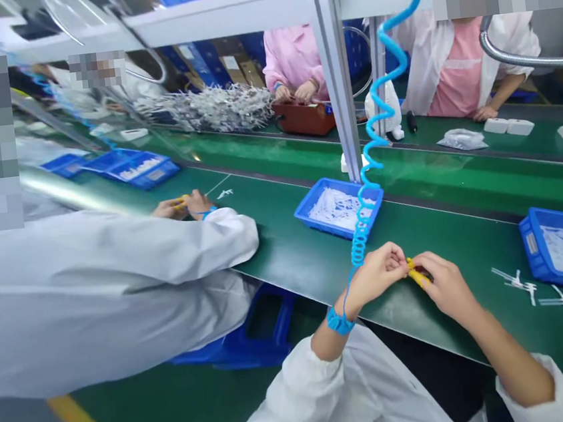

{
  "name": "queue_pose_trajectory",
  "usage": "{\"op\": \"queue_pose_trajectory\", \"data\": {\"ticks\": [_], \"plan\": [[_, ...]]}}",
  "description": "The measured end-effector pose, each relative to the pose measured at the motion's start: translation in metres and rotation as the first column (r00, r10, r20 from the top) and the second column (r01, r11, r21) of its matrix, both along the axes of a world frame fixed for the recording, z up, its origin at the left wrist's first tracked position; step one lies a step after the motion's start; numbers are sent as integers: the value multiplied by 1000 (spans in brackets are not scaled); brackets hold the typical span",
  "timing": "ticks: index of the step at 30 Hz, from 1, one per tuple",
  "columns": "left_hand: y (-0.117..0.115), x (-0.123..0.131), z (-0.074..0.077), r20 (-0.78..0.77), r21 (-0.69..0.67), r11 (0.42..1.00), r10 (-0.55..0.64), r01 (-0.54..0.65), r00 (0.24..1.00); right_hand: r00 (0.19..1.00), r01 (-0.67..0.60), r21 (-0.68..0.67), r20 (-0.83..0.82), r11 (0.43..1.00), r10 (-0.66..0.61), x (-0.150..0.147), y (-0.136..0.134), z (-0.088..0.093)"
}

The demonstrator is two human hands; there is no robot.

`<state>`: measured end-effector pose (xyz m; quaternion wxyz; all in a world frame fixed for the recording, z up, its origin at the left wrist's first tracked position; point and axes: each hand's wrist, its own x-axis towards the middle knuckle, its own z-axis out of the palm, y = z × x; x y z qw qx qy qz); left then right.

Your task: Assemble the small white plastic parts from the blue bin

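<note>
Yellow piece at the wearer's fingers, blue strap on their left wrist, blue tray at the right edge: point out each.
Yellow piece [419, 278]: head view, on its lower part.
Blue strap [341, 321]: head view, on its middle.
Blue tray [533, 261]: head view, on its left wall.

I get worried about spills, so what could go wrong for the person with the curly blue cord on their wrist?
The coiled blue cord, joined to the blue band on the left wrist, passes in front of the blue plastic tray, so it might snag the rim. The right hand pinches a small elongated yellow object, which could slip. Loose white plastic pieces lie on the green bench nearby and might get brushed aside.
</note>
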<state>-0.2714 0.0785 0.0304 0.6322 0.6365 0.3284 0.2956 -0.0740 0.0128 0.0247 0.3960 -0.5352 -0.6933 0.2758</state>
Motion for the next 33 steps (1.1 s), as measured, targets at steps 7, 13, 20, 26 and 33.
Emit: {"op": "queue_pose_trajectory", "data": {"ticks": [7,13,20,26,33], "plan": [[112,-44,12,-276,454,885,250,-104,928,879,30,-262,-453,965,-150,-5,37,-18],[216,-63,-5,-717,508,829,255,235,649,797,-7,-353,-567,935,-209,-3,39,-25],[234,-69,-17,-775,448,808,138,383,617,751,-48,-414,-615,909,-240,-6,39,-17],[232,-79,-13,-758,476,777,125,412,640,732,-55,-446,-627,893,-268,-7,37,-16],[228,-75,-11,-748,487,772,128,409,651,716,-74,-458,-643,886,-272,-6,37,-19]]}}
